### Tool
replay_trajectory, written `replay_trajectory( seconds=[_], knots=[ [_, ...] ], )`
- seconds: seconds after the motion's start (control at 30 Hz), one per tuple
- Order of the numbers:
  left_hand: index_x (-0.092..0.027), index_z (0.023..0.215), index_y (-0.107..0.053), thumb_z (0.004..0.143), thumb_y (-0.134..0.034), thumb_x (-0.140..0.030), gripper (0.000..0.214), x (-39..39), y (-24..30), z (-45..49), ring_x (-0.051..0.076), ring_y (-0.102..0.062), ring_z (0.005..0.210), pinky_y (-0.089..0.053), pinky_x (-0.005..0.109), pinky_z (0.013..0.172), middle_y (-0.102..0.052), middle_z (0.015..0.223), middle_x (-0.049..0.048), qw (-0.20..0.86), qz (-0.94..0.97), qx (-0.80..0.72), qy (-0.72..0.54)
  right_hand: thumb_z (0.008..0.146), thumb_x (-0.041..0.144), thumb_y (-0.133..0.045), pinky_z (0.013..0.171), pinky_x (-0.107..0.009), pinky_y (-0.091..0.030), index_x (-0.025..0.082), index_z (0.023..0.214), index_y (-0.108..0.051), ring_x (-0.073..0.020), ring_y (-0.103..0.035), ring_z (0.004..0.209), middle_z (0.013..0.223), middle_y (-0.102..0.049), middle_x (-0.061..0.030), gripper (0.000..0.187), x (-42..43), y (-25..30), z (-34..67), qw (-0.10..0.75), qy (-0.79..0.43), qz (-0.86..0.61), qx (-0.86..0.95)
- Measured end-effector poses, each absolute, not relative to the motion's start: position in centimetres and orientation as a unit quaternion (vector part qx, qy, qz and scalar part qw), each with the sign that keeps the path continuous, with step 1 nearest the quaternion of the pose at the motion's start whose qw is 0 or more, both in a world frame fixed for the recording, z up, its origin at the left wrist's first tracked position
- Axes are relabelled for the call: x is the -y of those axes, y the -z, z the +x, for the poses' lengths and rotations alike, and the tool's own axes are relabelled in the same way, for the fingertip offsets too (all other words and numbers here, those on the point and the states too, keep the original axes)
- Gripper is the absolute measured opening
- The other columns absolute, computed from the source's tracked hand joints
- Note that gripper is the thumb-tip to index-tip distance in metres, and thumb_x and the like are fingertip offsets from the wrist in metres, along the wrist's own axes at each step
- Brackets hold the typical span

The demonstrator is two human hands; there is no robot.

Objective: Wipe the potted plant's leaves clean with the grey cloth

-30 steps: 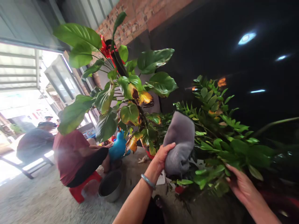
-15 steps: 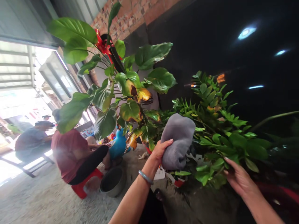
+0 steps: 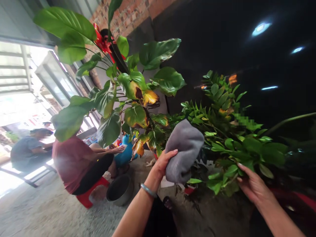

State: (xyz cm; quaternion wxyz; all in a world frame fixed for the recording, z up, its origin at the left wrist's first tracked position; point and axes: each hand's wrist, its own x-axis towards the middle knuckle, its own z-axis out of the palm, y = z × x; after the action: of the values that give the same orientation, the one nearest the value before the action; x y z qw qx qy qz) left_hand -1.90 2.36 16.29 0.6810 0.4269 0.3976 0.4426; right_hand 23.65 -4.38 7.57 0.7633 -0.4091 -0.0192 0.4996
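Observation:
A folded grey cloth (image 3: 184,149) is gripped in my left hand (image 3: 163,163), thumb across its near side. A jade-green bangle (image 3: 148,190) circles that wrist. To the right, my right hand (image 3: 251,182) pinches a leafy stem (image 3: 233,176) at the lower edge of a bushy potted plant (image 3: 219,138); its fingertips are partly hidden by leaves. Left of the cloth stands a tall large-leaved plant (image 3: 135,115) with yellow and brown patches on several leaves and a red ribbon bow (image 3: 102,41) near its top.
A person in a maroon shirt (image 3: 71,161) sits on a red stool (image 3: 92,191) at left, beside a grey tub (image 3: 119,189) and a blue bird-shaped object (image 3: 124,153). Another person (image 3: 26,151) sits farther back. A dark glossy wall (image 3: 222,42) rises behind the plants.
My left hand and the grey cloth have shifted slightly left, and the cloth's shape has altered a little. My right hand stays at the stem. The seated person's forearm now shows more clearly.

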Motion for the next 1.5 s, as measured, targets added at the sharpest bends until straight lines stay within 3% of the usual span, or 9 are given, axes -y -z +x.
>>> replay_trajectory(
  seconds=[0.13, 0.3, 0.53, 0.67, 0.8, 1.03, 1.17, 1.33, 1.5],
  knots=[
    [-0.012, 0.079, -0.073, 0.041, -0.089, -0.033, 0.047, -1.3, -11.2, -1.8, 0.018, -0.063, 0.059, -0.051, 0.032, 0.065, -0.072, 0.067, 0.0059, 0.695, 0.377, -0.483, -0.377, 0.043, 0.012, -0.077, 0.026, -0.012, -0.036, 0.021, 0.065, -0.068, -0.0068, -0.054, 0.040, 0.056, -0.067, 0.0086, 0.025, 4.4, -7.4, 23.6, 0.765, -0.492, -0.414, 0.025],
    [-0.012, 0.084, -0.077, 0.047, -0.088, -0.036, 0.045, 3.0, -10.5, -4.9, 0.022, -0.067, 0.070, -0.051, 0.032, 0.071, -0.076, 0.079, 0.0083, 0.715, 0.474, -0.439, -0.268, 0.044, 0.011, -0.076, 0.026, -0.012, -0.037, 0.022, 0.064, -0.068, -0.0074, -0.054, 0.040, 0.057, -0.068, 0.0082, 0.024, 4.7, -7.1, 24.2, 0.760, -0.485, -0.431, 0.036],
    [-0.021, 0.096, -0.066, 0.066, -0.079, -0.028, 0.034, -0.6, -17.6, -5.7, 0.017, -0.068, 0.072, -0.054, 0.026, 0.071, -0.073, 0.077, -0.0011, 0.499, 0.262, -0.450, -0.693, 0.046, 0.009, -0.074, 0.027, -0.014, -0.039, 0.024, 0.066, -0.069, -0.0094, -0.055, 0.041, 0.058, -0.069, 0.0075, 0.026, 4.2, -7.0, 23.8, 0.759, -0.496, -0.421, 0.034],
    [-0.015, 0.091, -0.065, 0.076, -0.070, -0.021, 0.017, -0.2, -13.6, -2.8, 0.016, -0.066, 0.065, -0.053, 0.026, 0.069, -0.069, 0.067, 0.0007, 0.546, 0.168, -0.531, -0.626, 0.046, 0.010, -0.075, 0.026, -0.014, -0.036, 0.024, 0.063, -0.068, -0.0089, -0.054, 0.040, 0.056, -0.067, 0.0077, 0.023, 4.1, -7.0, 23.6, 0.766, -0.481, -0.423, 0.049],
    [-0.011, 0.087, -0.065, 0.062, -0.083, -0.027, 0.035, 3.5, -9.7, -1.4, 0.022, -0.066, 0.057, -0.053, 0.032, 0.059, -0.069, 0.062, 0.0056, 0.677, 0.209, -0.528, -0.469, 0.043, 0.011, -0.077, 0.028, -0.014, -0.037, 0.022, 0.065, -0.069, -0.0083, -0.054, 0.043, 0.059, -0.068, 0.0080, 0.026, 4.1, -6.7, 24.0, 0.758, -0.485, -0.434, 0.036],
    [-0.015, 0.095, -0.066, 0.068, -0.077, -0.023, 0.030, -0.2, -16.2, -3.2, 0.017, -0.068, 0.064, -0.056, 0.028, 0.068, -0.073, 0.074, 0.0022, 0.576, 0.197, -0.449, -0.654, 0.041, 0.011, -0.077, 0.030, -0.015, -0.039, 0.023, 0.065, -0.069, -0.0098, -0.056, 0.045, 0.060, -0.068, 0.0070, 0.029, 4.2, -6.2, 24.3, 0.759, -0.489, -0.428, 0.035],
    [-0.012, 0.087, -0.066, 0.068, -0.076, -0.023, 0.024, -1.4, -13.5, -1.6, 0.019, -0.066, 0.058, -0.055, 0.030, 0.064, -0.069, 0.062, 0.0024, 0.605, 0.180, -0.512, -0.583, 0.042, 0.011, -0.078, 0.027, -0.014, -0.037, 0.023, 0.063, -0.067, -0.0089, -0.054, 0.042, 0.057, -0.066, 0.0077, 0.026, 4.1, -6.6, 23.8, 0.769, -0.480, -0.421, 0.047],
    [-0.012, 0.082, -0.067, 0.050, -0.084, -0.031, 0.041, 3.0, -6.5, -0.1, 0.023, -0.065, 0.059, -0.051, 0.034, 0.060, -0.069, 0.062, 0.0071, 0.690, 0.247, -0.529, -0.427, 0.042, 0.012, -0.077, 0.026, -0.014, -0.037, 0.021, 0.064, -0.068, -0.0086, -0.053, 0.040, 0.056, -0.066, 0.0066, 0.025, 4.2, -6.6, 23.9, 0.763, -0.476, -0.435, 0.050],
    [-0.014, 0.087, -0.066, 0.038, -0.089, -0.036, 0.059, 3.2, -10.3, -0.4, 0.023, -0.065, 0.067, -0.051, 0.034, 0.066, -0.071, 0.072, 0.0065, 0.696, 0.307, -0.472, -0.445, 0.045, 0.012, -0.075, 0.028, -0.016, -0.040, 0.023, 0.063, -0.068, -0.0102, -0.054, 0.040, 0.055, -0.066, 0.0058, 0.022, 4.3, -6.1, 24.5, 0.747, -0.494, -0.440, 0.063]
  ],
)
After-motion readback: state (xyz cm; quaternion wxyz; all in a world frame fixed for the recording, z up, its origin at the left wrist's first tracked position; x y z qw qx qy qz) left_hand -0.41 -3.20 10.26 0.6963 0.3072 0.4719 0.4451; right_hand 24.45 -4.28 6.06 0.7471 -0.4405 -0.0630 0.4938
